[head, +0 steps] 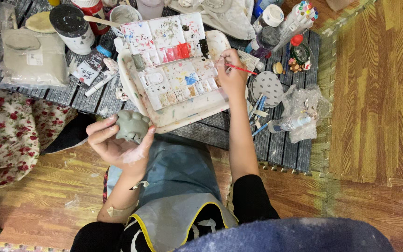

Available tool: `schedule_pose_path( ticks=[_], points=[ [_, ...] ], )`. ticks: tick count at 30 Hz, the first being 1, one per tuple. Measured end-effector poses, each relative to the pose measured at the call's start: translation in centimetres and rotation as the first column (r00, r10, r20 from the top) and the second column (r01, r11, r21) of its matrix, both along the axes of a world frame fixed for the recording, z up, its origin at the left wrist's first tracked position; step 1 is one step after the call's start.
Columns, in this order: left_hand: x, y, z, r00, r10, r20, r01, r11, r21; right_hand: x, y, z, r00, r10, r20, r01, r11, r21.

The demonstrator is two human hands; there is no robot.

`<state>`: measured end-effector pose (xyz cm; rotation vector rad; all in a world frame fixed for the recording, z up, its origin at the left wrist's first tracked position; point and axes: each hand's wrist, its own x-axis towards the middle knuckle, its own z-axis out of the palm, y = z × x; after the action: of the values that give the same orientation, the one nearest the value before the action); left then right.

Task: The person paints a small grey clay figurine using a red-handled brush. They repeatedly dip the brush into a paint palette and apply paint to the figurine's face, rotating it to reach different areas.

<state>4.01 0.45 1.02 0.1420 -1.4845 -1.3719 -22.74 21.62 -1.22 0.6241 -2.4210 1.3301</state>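
nearest me, my left hand [117, 144] is turned palm up over my grey apron [178, 186], fingers and thumb curled closed around a small grey clay figure [132, 126] that sits upright in my grip, just clear of the near edge of the low slatted table [281, 144]. beyond it, up and to the right across the table edge, my right hand [232, 74] pinches a thin red-handled paintbrush [241, 69], fingers shut on the shaft; its long axis runs nearly level, handle pointing right, tip over the open white watercolour palette [173, 70] with its stained wells. the brush hand is well apart from the figure, which lies down and to the left of it. further off stand a black-lidded tub [73, 28], a bag of grey clay [33, 56] and a bundle of marker pens [297, 16].
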Motion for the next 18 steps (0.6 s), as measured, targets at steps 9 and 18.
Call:
schedule_pose_path(
  ticks=[9, 18],
  points=[
    [-0.11, -0.04, -0.16, 1.000, -0.014, 0.005, 0.014, 0.999, 0.036, 0.66, -0.06, 0.42, 0.998, -0.001, -0.056, 0.004, 0.999, 0.043],
    [-0.09, 0.19, -0.19, 1.000, -0.009, -0.001, 0.009, 1.000, 0.028, 0.97, -0.43, 0.85, 0.997, 0.070, 0.030, -0.071, 0.997, 0.033]
  ],
)
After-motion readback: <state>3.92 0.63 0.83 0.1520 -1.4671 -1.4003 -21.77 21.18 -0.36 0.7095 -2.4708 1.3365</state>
